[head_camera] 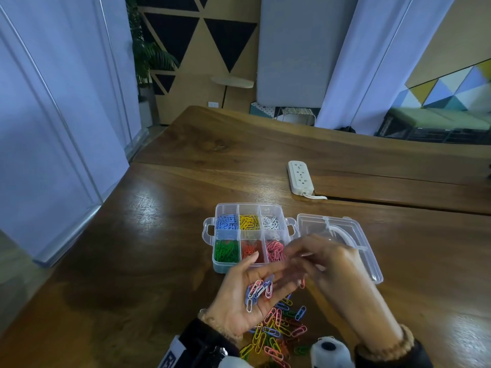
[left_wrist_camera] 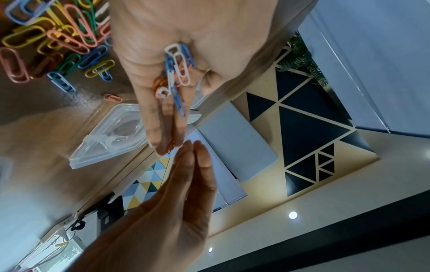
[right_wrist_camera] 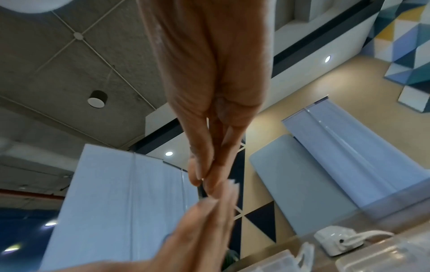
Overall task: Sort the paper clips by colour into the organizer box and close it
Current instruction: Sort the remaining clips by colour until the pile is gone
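Nearest the body, a loose heap of mixed-colour paper clips (head_camera: 276,332) (pink, yellow, blue, green, orange) lies on the dark brown wooden worktop (head_camera: 148,261), between the two wrists.

Just above the heap, the left hand (head_camera: 247,296) is held palm up, its fingers (left_wrist_camera: 163,117) nearly straight and side by side. A small cluster of blue, white, pink and orange clips (head_camera: 259,292) rests in the palm and along the finger bases; in the left wrist view one orange clip sits out at the fingertips.

The right hand (head_camera: 329,264) comes in from the right, back of the hand upward. Its fingers (right_wrist_camera: 202,165) are drawn narrow, tips pressed together and meeting the left fingertips. Whether a clip is caught between them cannot be told; the head view is blurred there.

Directly beyond the hands stands the clear plastic six-compartment organizer box (head_camera: 248,236), open. Far row, left to right: blue, yellow, white clips. Near row: green, orange, pink. Its clear hinged lid (head_camera: 342,243) lies flat on the worktop to the right of the box, partly behind the right hand.

Farther back and right, well apart from the box, a white power strip (head_camera: 300,176) lies on the worktop with its cable running off to the right.
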Motion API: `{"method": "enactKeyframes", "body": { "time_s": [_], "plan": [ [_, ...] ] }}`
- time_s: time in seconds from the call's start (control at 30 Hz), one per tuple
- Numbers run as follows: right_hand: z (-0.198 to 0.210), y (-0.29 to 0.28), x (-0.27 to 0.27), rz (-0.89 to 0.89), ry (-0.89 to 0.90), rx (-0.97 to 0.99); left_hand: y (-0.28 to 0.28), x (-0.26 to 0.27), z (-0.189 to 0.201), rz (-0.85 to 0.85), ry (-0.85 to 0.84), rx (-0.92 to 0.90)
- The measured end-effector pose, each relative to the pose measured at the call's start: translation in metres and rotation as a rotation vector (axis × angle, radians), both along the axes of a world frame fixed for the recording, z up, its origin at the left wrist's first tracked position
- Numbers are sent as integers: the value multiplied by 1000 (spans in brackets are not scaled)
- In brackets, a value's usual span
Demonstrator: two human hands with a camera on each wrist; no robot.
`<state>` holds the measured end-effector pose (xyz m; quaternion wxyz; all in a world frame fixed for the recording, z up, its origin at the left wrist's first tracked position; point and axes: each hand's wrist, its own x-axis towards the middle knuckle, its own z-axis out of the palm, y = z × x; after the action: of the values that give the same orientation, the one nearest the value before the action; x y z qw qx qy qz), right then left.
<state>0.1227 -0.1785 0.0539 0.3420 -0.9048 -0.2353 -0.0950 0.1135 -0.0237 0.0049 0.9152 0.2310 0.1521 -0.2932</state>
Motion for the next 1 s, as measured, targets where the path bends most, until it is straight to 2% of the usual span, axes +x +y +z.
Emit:
{"method": "enactKeyframes", "body": {
  "time_s": [0.13, 0.2, 0.3, 0.37, 0.5, 0.57, 0.67, 0.8, 0.9, 1.0],
  "plan": [
    [2, -11, 0, -124, 36, 165, 0, 0, 0, -35, -35, -27],
    [-2, -13, 3, -174, 192, 212, 0, 0, 1, -53, -52, 13],
    [-13, -12, 5, -111, 495, 261, 0, 1, 1, -75, -57, 76],
    [-19, -11, 3, -98, 542, 361, 0, 1, 2, -84, -62, 88],
    [-25, -12, 3, -163, 449, 437, 0, 2, 3, -100, -45, 32],
    [-24, -12, 2, -211, 303, 444, 2, 3, 3, -99, -33, -23],
    [-12, -12, -3, -204, 50, 333, 4, 4, 4, -82, -37, -90],
    [1, -11, -8, -136, -132, 203, 8, 3, 3, -108, -121, -134],
    [4, -10, -7, -73, -154, 139, 10, 5, 1, -67, -122, -98],
    [7, -3, -10, 183, -8, 33, 7, 7, 0, -47, -123, -66]
  ]
}}
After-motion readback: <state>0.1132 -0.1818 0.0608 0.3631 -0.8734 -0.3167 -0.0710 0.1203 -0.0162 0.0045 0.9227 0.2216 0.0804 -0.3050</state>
